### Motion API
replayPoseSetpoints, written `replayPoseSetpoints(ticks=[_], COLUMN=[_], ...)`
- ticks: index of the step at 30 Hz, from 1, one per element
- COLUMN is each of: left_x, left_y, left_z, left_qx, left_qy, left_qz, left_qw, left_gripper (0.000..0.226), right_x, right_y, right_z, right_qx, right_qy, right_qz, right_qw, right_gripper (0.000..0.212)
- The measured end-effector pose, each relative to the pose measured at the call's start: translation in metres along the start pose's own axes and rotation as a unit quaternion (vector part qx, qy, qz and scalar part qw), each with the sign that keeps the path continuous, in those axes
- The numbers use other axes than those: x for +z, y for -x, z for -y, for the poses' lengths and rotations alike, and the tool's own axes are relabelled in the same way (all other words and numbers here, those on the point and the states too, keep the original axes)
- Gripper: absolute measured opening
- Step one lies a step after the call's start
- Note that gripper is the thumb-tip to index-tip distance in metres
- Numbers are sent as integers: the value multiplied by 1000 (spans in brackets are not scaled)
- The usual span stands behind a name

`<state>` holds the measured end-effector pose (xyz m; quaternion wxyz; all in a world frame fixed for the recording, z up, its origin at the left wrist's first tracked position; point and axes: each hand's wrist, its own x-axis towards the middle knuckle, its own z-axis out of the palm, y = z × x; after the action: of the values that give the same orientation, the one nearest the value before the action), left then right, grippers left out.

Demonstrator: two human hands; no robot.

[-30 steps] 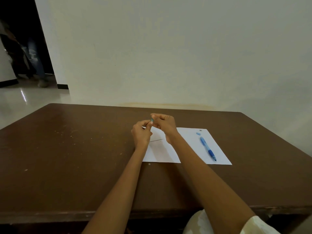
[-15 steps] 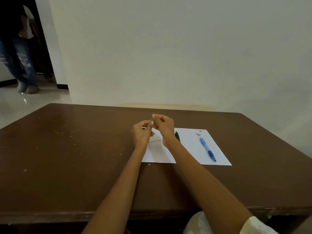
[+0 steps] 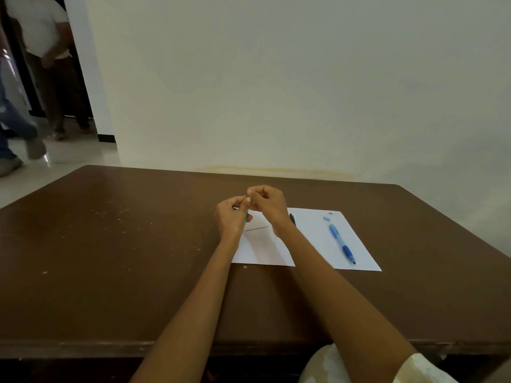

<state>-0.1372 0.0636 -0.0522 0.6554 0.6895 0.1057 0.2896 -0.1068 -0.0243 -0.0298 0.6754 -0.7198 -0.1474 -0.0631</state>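
Over the brown table (image 3: 110, 258) and the white paper (image 3: 312, 244), your left hand (image 3: 231, 217) and right hand (image 3: 269, 205) meet, both sets of fingers curled and pinching a thin teal stick (image 3: 246, 211). It stands nearly upright between them, top end at your right fingertips. Its lower end is hard to make out against your left hand.

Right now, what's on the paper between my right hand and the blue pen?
Head view: a dark pen-like tip pokes out beside the right hand; from it to the blue pen, the paper is bare.
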Motion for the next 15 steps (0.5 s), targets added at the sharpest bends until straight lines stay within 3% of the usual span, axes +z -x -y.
replayPoseSetpoints(ticks=[5, 9, 15], left_x=[0, -1, 1], left_y=[-3, -7, -10], left_z=[2, 9, 10], left_qx=[-22, -47, -35], left_qy=[-10, -9, -35], left_qz=[-29, -54, -52], left_qw=[999, 997, 997], left_gripper=[28, 29, 31], right_x=[1, 7, 16], right_y=[-18, -36, -40], right_z=[4, -1, -11], right_qx=[105, 193, 199], right_qy=[-40, 54, 168], right_qz=[-23, -33, -22], right_qw=[993, 979, 965], right_gripper=[22, 23, 21])
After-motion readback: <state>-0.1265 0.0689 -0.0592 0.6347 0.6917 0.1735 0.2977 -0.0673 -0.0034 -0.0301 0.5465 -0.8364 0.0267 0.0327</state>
